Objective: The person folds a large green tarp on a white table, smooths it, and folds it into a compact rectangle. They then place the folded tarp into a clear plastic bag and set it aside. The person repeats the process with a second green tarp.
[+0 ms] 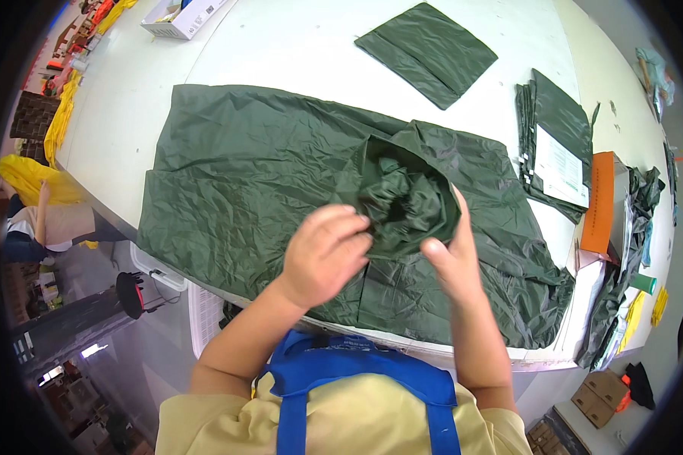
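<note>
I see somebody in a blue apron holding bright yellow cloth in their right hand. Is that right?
Not quite: the head view shows that the cloth in the right hand is dark green, not yellow. The apron is blue, as you said.

White carton (171,27) upper left; orange box (599,201) right; cardboard boxes (596,398) below

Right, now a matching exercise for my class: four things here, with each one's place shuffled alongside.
1. dark green fabric with round opening
2. folded dark green fabric square
3. white rectangular paper sheet
4. blue cloth apron

A. over a pale yellow shirt
B. on the dark green folded stack
C. held in the right hand
D. flat on the white table

Pairs: 1-C; 2-D; 3-B; 4-A
</note>
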Tool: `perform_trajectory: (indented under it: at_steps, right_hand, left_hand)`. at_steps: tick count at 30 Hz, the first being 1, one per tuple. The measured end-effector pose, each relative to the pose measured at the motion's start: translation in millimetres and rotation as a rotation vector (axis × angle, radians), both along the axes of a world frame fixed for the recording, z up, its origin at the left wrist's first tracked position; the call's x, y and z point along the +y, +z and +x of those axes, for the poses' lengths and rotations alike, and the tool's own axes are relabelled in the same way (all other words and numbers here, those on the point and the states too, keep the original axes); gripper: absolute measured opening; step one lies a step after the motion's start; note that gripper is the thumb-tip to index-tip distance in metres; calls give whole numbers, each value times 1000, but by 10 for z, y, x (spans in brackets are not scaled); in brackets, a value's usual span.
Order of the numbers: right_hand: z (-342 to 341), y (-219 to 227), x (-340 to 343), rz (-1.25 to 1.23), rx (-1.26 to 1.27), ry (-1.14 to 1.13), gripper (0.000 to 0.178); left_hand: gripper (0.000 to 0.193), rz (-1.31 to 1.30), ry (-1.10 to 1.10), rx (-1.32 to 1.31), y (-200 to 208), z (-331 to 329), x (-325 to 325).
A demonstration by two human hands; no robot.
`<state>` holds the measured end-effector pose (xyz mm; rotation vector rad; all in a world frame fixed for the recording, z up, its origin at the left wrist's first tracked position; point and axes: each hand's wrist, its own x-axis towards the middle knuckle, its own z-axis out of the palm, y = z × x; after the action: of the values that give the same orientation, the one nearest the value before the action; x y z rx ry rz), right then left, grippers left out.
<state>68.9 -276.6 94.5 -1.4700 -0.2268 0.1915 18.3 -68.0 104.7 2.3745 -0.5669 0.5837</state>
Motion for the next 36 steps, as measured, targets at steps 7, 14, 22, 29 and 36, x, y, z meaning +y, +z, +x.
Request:
perform_trajectory:
  at_steps: [7,14,22,29,36]
  right_hand:
    - [0,227,163,381,415,-135,63]
    - [-90,343,149,267,398,25,62]
    - [-134,422,2,180,318,58,48]
    - [-84,459,-42,326,406,85,32]
    - [-86,420,65,239,263,-125,34]
  left_hand:
    - [41,-391,202,88,15,-245,-5]
    - [55,-596,196,307,229,196,2]
    - [14,-566,-17,674,588,481,26]
    - [16,-954,-60,923,568,488,62]
    - [37,46,-10,82,573,-97,9]
